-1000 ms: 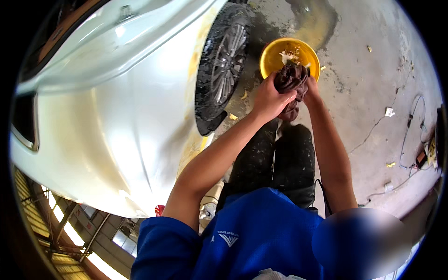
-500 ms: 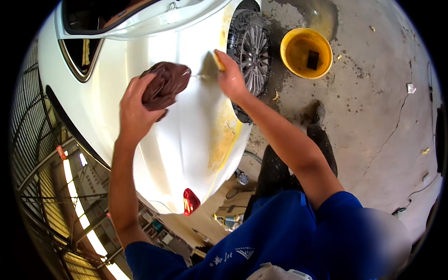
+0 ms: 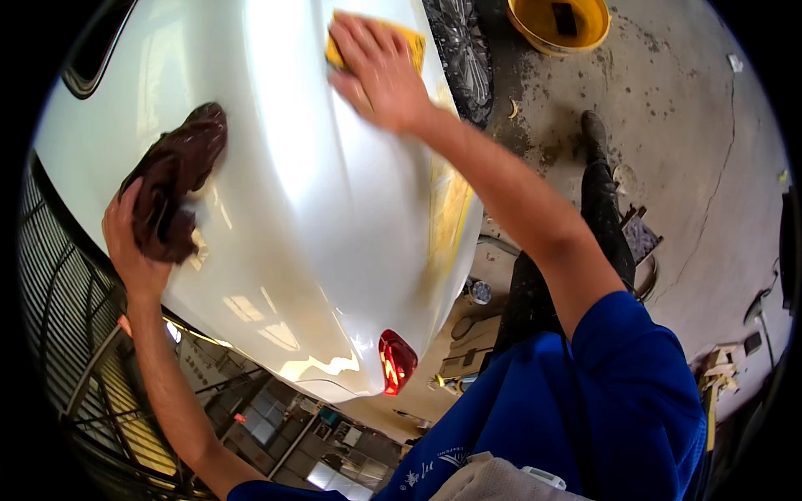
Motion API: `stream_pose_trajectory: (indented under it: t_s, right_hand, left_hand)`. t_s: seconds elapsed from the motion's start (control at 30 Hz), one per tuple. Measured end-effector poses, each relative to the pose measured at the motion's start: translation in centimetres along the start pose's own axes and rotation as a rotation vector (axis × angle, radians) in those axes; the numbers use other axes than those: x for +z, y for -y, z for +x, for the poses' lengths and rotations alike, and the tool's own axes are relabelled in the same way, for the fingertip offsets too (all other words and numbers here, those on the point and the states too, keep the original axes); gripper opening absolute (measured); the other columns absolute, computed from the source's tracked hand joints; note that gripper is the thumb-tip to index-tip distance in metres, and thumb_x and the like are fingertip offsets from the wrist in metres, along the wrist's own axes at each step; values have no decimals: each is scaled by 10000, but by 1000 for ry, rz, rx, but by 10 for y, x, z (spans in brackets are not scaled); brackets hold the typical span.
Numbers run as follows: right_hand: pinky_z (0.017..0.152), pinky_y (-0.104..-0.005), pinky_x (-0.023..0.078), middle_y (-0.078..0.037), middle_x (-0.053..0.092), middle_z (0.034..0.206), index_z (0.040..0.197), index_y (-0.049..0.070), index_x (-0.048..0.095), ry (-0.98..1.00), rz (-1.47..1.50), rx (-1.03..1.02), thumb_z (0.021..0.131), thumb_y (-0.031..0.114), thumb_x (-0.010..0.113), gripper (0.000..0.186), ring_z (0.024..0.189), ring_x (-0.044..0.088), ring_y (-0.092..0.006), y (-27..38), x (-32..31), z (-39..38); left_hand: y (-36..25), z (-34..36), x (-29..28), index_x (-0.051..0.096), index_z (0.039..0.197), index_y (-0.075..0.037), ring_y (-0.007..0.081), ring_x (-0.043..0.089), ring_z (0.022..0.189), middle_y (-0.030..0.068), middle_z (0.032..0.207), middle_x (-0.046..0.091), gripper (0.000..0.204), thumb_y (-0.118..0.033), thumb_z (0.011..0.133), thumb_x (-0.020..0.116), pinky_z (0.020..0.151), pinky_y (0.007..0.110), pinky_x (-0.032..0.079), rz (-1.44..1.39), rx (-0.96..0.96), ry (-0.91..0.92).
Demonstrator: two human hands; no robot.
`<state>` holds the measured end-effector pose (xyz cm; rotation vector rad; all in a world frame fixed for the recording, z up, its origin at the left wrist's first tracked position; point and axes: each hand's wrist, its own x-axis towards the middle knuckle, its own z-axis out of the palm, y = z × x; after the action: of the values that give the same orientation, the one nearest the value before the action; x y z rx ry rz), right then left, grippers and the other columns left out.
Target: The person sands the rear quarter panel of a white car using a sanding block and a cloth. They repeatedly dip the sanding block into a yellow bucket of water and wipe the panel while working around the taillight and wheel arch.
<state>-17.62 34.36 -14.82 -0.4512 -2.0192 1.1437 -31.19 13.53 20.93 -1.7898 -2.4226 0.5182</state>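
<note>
My left hand (image 3: 127,234) grips a bunched, wet dark brown cloth (image 3: 175,167) over the left part of the white car's rear panel (image 3: 276,192). My right hand (image 3: 376,79) lies over a yellow pad (image 3: 413,52) and presses it on the upper part of the panel, thumb and fingers on the pad. A yellowish, smeared strip (image 3: 447,213) runs along the panel's right edge below the pad. The red tail light (image 3: 397,363) is at the bottom of the car's body.
The plastic-covered wheel (image 3: 464,58) is beside the panel. A yellow bucket (image 3: 535,37) with a dark object inside stands on the wet, cracked floor (image 3: 685,142). My leg (image 3: 597,179) is beside the car. Cables (image 3: 769,305) and scraps lie at the right; metal framework (image 3: 92,351) is at lower left.
Both hands were together on the brown cloth at the bucket. They have separated and moved onto the car, the left carrying the cloth, the right now holding the yellow pad against the panel.
</note>
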Motion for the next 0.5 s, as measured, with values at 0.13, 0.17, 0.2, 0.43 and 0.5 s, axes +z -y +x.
stream_pose_trajectory:
  t_s: [0.13,0.17,0.2,0.43,0.5]
  right_hand:
    - [1218,-533,253,-189,437,1586,1481,9,463,-115,9,54,1024,448,529,637,1467,372,-377,-16,16,40]
    - [1219,-534,251,-191,431,1591,1485,8,461,-105,-11,65,1025,452,526,643,1469,370,-379,-18,14,34]
    - [1220,-535,249,-193,425,1595,1490,8,458,-95,-14,76,1027,456,523,648,1470,368,-382,-10,13,29]
    - [1260,-539,207,-180,344,1653,1579,33,356,64,-31,137,1028,456,518,713,1536,294,-355,8,15,27]
    - [1216,-542,253,-183,428,1586,1490,9,448,-132,-12,123,1027,429,516,629,1468,372,-377,-36,18,86]
  left_hand:
    - [14,-16,2,572,1421,-55,367,585,1227,164,1366,604,736,-213,767,872,1045,423,492,-131,-46,-80]
    - [12,-12,7,572,1416,-45,375,592,1212,166,1354,613,731,-225,772,867,1045,426,489,-147,-40,-82]
    - [10,-9,6,574,1411,-38,380,599,1192,170,1330,626,733,-240,771,866,1039,431,486,-110,15,-88]
    - [18,-17,-15,513,1428,14,419,573,1179,197,1356,621,792,-290,777,847,1044,505,462,-20,85,10]
    - [13,-4,-6,519,1425,9,409,559,1180,194,1331,608,808,-327,770,851,1035,501,458,-33,108,-12]
